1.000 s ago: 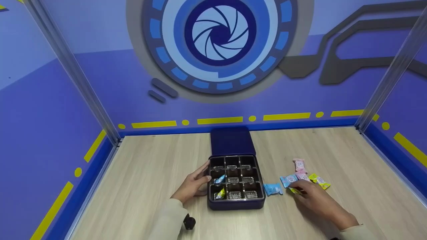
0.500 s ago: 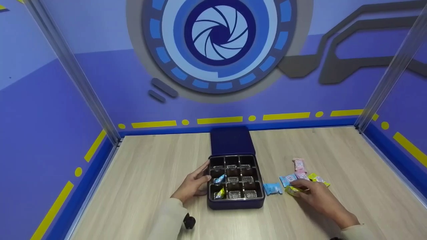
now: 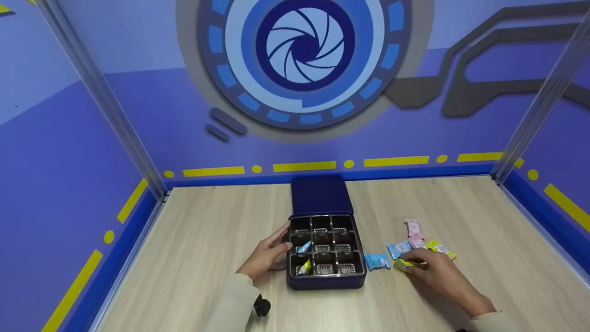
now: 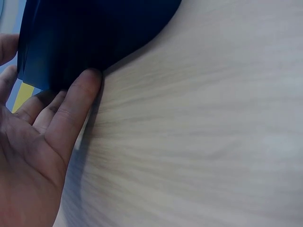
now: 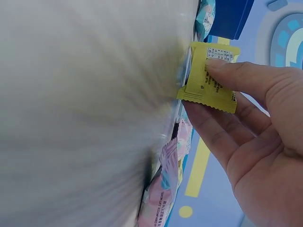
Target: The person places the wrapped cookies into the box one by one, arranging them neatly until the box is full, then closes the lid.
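A dark blue box stands on the table with a black tray of nine-odd small compartments. A blue-wrapped candy lies in its middle-left compartment and a yellow-wrapped one in the near-left compartment. My left hand rests against the box's left side, its fingers fairly straight on the wall. To the right of the box, my right hand pinches a yellow candy packet between thumb and fingers. Just beyond it lie a blue packet and a pink packet.
The box's lid lies behind it, near the back wall. Another blue packet sits between box and right hand. A pink packet and a yellow packet lie farther right. Panels enclose the wooden table.
The yellow packet in my right hand has come further into view at the fingertips, shifting slightly toward the left. My left hand and the box have stayed in place.
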A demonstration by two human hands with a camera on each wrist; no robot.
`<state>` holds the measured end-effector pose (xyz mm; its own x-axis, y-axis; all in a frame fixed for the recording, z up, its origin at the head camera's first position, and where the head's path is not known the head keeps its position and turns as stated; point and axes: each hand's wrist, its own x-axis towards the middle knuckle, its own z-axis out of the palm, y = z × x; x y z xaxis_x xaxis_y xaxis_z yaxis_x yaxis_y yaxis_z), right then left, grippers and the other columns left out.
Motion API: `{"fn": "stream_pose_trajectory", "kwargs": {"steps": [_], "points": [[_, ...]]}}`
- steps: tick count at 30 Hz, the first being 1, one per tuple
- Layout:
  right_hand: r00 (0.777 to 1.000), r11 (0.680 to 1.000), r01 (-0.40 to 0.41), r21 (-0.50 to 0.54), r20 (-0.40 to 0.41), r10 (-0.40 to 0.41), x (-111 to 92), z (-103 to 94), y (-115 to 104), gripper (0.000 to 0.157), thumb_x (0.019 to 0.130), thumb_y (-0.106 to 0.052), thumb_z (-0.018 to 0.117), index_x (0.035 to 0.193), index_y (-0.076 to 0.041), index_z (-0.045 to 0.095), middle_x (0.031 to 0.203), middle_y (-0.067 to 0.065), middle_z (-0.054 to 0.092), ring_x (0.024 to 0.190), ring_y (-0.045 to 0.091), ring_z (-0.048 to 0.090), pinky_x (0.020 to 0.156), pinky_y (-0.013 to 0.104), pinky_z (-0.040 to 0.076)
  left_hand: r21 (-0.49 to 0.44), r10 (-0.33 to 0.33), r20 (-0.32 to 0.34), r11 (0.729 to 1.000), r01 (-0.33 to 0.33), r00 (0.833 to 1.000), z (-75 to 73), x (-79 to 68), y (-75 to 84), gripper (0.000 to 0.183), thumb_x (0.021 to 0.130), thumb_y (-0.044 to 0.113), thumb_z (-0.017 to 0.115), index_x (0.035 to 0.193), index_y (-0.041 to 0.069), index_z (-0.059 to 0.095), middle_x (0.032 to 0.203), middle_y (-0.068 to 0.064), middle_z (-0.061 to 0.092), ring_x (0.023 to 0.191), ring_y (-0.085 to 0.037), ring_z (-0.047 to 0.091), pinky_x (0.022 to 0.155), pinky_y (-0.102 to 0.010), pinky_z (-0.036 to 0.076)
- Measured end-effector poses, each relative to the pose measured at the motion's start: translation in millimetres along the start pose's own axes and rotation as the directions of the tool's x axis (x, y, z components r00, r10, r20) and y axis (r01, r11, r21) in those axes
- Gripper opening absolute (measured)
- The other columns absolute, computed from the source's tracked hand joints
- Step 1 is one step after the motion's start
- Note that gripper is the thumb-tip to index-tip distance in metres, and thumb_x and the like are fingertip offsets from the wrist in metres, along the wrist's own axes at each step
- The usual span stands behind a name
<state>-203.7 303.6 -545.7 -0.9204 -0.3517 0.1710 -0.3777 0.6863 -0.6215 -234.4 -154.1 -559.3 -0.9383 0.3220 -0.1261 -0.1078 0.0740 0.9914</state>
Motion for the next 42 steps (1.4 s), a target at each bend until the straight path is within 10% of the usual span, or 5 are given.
{"fn": "stream_pose_trajectory", "kwargs": {"steps": [15, 42], "points": [[1.0, 1.0, -0.016, 0.011, -0.011, 0.016, 7, 1.1, -14, 0.026, 0.094, 0.005, 0.076, 0.112, -0.014, 0.077, 0.111, -0.002, 0.073, 0.098, 0.019, 0.069, 0.08, 0.035, 0.061, -0.006, -0.01, -0.008, 1.0, 0.01, 1.0, 1.5, -0.3, 1.8, 0.067, 0.11, 0.024, 0.061, 0.169, 0.031, 0.032, 0.176, -0.016, 0.013, 0.149, -0.047, 0.038, 0.099, -0.064, 0.054], [0.953, 0.964, 0.264, 0.046, -0.167, -0.253, 38, 16.7, -55, 0.032, 0.086, 0.012, 0.082, 0.107, -0.011, 0.077, 0.104, -0.004, 0.075, 0.094, 0.016, 0.073, 0.079, 0.035, 0.063, -0.026, -0.005, -0.001, 1.0, 0.005, 1.0, 0.2, 3.0, -3.6, 0.066, 0.11, 0.023, 0.061, 0.169, 0.03, 0.032, 0.176, -0.018, 0.011, 0.149, -0.048, 0.036, 0.099, -0.065, 0.053]]}}
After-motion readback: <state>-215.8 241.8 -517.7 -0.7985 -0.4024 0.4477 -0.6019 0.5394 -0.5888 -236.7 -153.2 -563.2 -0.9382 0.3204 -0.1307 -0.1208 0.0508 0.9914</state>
